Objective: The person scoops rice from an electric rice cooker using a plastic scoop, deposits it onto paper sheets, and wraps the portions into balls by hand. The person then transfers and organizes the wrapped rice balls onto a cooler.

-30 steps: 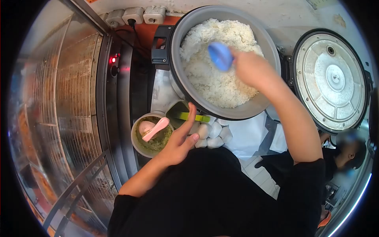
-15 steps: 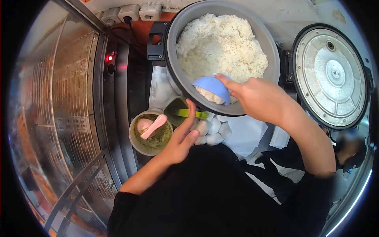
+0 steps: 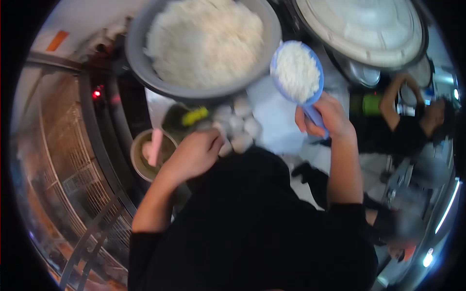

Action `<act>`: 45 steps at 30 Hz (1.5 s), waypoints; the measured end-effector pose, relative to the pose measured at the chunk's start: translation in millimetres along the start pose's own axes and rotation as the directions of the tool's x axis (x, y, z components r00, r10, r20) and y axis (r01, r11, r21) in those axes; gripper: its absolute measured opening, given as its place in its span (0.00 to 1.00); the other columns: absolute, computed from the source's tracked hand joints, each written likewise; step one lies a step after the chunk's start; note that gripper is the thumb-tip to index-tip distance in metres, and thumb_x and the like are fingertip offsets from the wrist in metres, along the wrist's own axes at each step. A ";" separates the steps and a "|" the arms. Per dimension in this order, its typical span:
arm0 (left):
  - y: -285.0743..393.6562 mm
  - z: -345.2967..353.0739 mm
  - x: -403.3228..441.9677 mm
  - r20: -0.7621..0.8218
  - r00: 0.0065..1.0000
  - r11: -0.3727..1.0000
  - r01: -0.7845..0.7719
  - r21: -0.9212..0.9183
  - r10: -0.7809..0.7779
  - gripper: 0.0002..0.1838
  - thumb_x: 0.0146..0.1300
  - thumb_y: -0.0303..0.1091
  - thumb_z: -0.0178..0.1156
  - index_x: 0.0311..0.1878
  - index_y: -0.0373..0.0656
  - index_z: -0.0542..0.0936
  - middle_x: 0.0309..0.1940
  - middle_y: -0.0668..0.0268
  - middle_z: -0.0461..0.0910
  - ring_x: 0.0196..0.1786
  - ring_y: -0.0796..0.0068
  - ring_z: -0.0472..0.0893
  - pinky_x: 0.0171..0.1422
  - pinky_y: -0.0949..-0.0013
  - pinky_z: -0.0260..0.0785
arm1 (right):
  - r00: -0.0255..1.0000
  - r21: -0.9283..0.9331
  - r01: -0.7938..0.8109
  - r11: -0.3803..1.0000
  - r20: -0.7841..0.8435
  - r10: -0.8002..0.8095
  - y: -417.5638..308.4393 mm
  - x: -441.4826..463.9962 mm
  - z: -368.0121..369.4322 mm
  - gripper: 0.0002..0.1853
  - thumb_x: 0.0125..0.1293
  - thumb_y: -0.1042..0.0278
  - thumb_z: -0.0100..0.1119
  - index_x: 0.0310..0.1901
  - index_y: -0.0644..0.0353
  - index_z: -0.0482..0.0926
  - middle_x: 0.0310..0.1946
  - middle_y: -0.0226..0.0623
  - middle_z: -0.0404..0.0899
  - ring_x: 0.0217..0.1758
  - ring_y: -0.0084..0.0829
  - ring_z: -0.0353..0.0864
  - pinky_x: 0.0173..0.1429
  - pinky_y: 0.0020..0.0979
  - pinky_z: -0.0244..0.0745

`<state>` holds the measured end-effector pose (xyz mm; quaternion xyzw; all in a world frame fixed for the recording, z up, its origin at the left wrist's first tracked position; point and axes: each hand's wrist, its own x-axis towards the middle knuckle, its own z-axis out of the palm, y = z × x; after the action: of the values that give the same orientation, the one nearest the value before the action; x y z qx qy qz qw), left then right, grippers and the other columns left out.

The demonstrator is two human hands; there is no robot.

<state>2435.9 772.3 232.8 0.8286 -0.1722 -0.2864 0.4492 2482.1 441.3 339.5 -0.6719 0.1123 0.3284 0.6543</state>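
1. The hands are working apart: the right hand (image 3: pixel 329 116) is wrapping around the handle of a blue scoop (image 3: pixel 313 111); the left hand (image 3: pixel 195 153) is bunching its fingers beside some rounded white pieces (image 3: pixel 237 123) — whether it's pinching anything, I can't tell.
2. The scoop, heaped with white rice (image 3: pixel 297 70), is hanging just right of the cooker pot (image 3: pixel 138 51), near a white sheet (image 3: pixel 275 127).
3. I'm judging the scoop light and stiff, the rice soft and prone to spilling if tipped; the handle near the bowl is offering the surest hold.
4. The right forearm is reaching forward — the scoop facing upward — while the left forearm is slanting inward.
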 end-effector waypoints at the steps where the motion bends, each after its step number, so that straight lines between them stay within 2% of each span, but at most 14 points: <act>1: 18.0 20.7 15.8 0.067 0.996 0.996 -0.066 0.054 0.062 0.10 0.73 0.33 0.56 0.42 0.35 0.81 0.37 0.46 0.84 0.44 0.40 0.83 0.51 0.48 0.75 | 0.998 0.040 -0.043 0.998 -0.034 0.044 25.6 -18.2 -10.9 0.21 0.84 0.58 0.41 0.53 0.70 0.77 0.20 0.40 0.76 0.10 0.20 0.62 0.17 0.24 0.59; 7: 9.8 192.0 114.9 0.437 0.882 0.818 -0.377 0.435 0.174 0.16 0.72 0.36 0.58 0.55 0.37 0.83 0.60 0.51 0.84 0.68 0.48 0.79 0.74 0.46 0.68 | 0.693 0.116 0.373 0.920 -0.695 -0.193 140.6 -84.5 -55.8 0.24 0.82 0.64 0.51 0.73 0.67 0.72 0.30 0.39 0.80 0.20 0.25 0.74 0.26 0.26 0.69; 9: -15.5 231.2 131.3 0.459 0.833 0.507 -0.552 0.662 0.309 0.25 0.72 0.40 0.58 0.67 0.38 0.79 0.76 0.55 0.73 0.82 0.57 0.66 0.86 0.45 0.53 | 0.637 -0.028 0.362 0.932 -0.722 -0.269 187.4 -86.4 -69.2 0.30 0.81 0.63 0.56 0.81 0.57 0.67 0.31 0.37 0.78 0.25 0.25 0.77 0.28 0.28 0.74; 13: -26.1 253.7 147.2 0.556 0.830 0.332 -0.540 0.774 0.054 0.27 0.76 0.37 0.48 0.73 0.37 0.76 0.81 0.59 0.68 0.86 0.62 0.60 0.91 0.45 0.37 | 0.400 -0.883 -0.232 0.409 -0.469 -0.787 330.2 -30.0 -78.7 0.30 0.78 0.64 0.60 0.80 0.43 0.70 0.36 0.38 0.81 0.27 0.37 0.84 0.32 0.41 0.81; 17: -14.7 255.5 142.7 0.561 0.828 0.183 -0.552 0.814 0.000 0.27 0.78 0.38 0.47 0.74 0.38 0.76 0.79 0.58 0.70 0.84 0.62 0.63 0.91 0.41 0.35 | 0.687 -0.868 -0.367 0.333 -0.495 -0.532 375.3 -6.2 -82.3 0.31 0.77 0.66 0.58 0.80 0.38 0.68 0.41 0.39 0.81 0.31 0.43 0.86 0.33 0.43 0.82; 22: 0.1 252.7 154.6 0.527 0.849 0.251 -0.521 0.816 0.048 0.27 0.69 0.47 0.61 0.64 0.40 0.82 0.69 0.59 0.80 0.78 0.62 0.70 0.88 0.40 0.46 | 0.652 -0.805 -0.128 0.579 -0.509 -0.563 365.2 -23.2 -117.2 0.31 0.77 0.69 0.56 0.80 0.44 0.67 0.41 0.42 0.80 0.35 0.51 0.86 0.39 0.47 0.84; 24: 9.1 256.0 148.0 0.442 0.887 0.431 -0.455 0.780 0.136 0.22 0.64 0.47 0.67 0.55 0.44 0.82 0.58 0.62 0.82 0.69 0.61 0.75 0.82 0.45 0.57 | 0.257 -0.806 0.104 0.582 -0.544 -0.799 364.9 -27.4 -140.6 0.30 0.78 0.70 0.56 0.79 0.54 0.66 0.46 0.48 0.81 0.45 0.56 0.85 0.51 0.49 0.83; 26: 9.7 266.3 145.1 0.431 0.885 0.513 -0.456 0.727 0.175 0.21 0.62 0.46 0.68 0.53 0.45 0.81 0.54 0.62 0.81 0.66 0.61 0.75 0.78 0.48 0.61 | 0.166 -0.799 0.022 0.601 -0.590 -0.790 351.7 -24.7 -178.9 0.29 0.77 0.70 0.57 0.77 0.62 0.66 0.53 0.54 0.80 0.55 0.59 0.81 0.61 0.48 0.79; 29: 10.7 283.8 155.6 0.417 0.881 0.598 -0.461 0.656 0.221 0.18 0.62 0.42 0.69 0.51 0.48 0.80 0.51 0.61 0.80 0.62 0.59 0.77 0.66 0.55 0.70 | 0.369 -0.631 -0.128 0.765 -0.746 -0.554 359.3 -9.7 -237.6 0.30 0.78 0.66 0.58 0.78 0.57 0.66 0.60 0.55 0.78 0.60 0.56 0.79 0.66 0.50 0.74; 33: -8.4 301.7 166.5 0.374 0.915 0.608 -0.385 0.694 0.153 0.13 0.63 0.35 0.67 0.50 0.48 0.80 0.51 0.62 0.81 0.59 0.58 0.81 0.60 0.54 0.75 | 0.416 -0.843 -0.332 0.424 -0.534 -0.736 373.5 -3.0 -251.5 0.30 0.76 0.58 0.60 0.78 0.46 0.69 0.63 0.47 0.75 0.66 0.50 0.74 0.70 0.55 0.65; 38: -6.4 293.1 177.3 0.430 0.902 0.725 -0.271 0.633 -0.038 0.07 0.66 0.35 0.62 0.46 0.48 0.83 0.48 0.60 0.85 0.58 0.56 0.83 0.60 0.51 0.76 | 0.534 -0.901 0.211 0.379 -0.218 -0.817 358.8 -39.0 -169.1 0.27 0.71 0.61 0.67 0.69 0.53 0.77 0.62 0.44 0.74 0.62 0.46 0.77 0.69 0.49 0.69; 40: 6.3 281.5 177.0 0.384 0.923 0.742 -0.239 0.627 -0.028 0.06 0.66 0.35 0.61 0.42 0.46 0.83 0.44 0.59 0.85 0.55 0.54 0.84 0.58 0.51 0.77 | 0.604 -0.413 0.499 0.762 -0.464 -0.648 326.7 -50.8 -129.2 0.20 0.68 0.70 0.68 0.61 0.61 0.80 0.56 0.44 0.78 0.53 0.44 0.82 0.62 0.42 0.76; 43: 17.6 274.9 172.0 0.234 0.970 0.710 -0.214 0.671 0.072 0.08 0.65 0.35 0.60 0.43 0.44 0.82 0.44 0.57 0.85 0.55 0.53 0.83 0.59 0.50 0.75 | 0.640 -0.045 0.679 0.733 -0.453 -0.620 247.2 -94.3 -92.0 0.14 0.67 0.78 0.62 0.55 0.66 0.80 0.48 0.44 0.82 0.46 0.42 0.84 0.56 0.37 0.79; 45: 21.0 270.1 171.4 0.222 0.962 0.747 -0.264 0.611 0.158 0.08 0.66 0.34 0.58 0.44 0.42 0.80 0.45 0.55 0.85 0.56 0.52 0.83 0.61 0.49 0.72 | 0.339 -0.268 0.888 0.373 -0.165 -0.926 183.9 -138.9 -80.2 0.17 0.70 0.80 0.52 0.60 0.66 0.72 0.46 0.48 0.82 0.41 0.38 0.82 0.44 0.38 0.78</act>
<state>2398.5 493.6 78.9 0.8813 -0.3860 -0.2224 0.1576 2293.4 304.3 267.4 -0.7008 -0.2081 -0.1867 0.6563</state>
